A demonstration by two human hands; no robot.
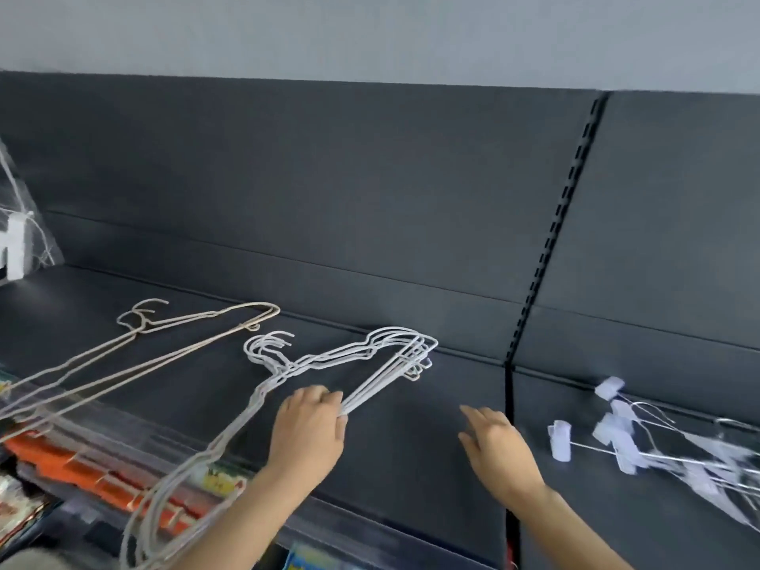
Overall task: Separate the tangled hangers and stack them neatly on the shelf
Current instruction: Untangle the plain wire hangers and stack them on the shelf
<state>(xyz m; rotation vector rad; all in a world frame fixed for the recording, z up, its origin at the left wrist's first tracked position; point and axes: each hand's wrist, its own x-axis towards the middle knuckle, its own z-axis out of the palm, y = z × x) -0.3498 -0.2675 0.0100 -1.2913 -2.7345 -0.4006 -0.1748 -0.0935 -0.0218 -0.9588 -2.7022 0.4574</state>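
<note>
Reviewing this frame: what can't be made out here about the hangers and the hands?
Head view only.
- White hangers: count unclear, as the wires overlap; the bottom bars are partly covered by the left hand.
- Clip hangers: motion-blurred and cut off by the right edge; tangle unreadable.
- Beige hangers: far ends cut off by the left edge.
- Right hand: touching the shelf or hovering, cannot tell.

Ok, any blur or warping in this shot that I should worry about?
Head view: clip hangers at the right edge smear with motion blur; white wire hangers in the left hand read sharp; wide-angle slightly bows the shelf; light is soft, no glare.
</note>
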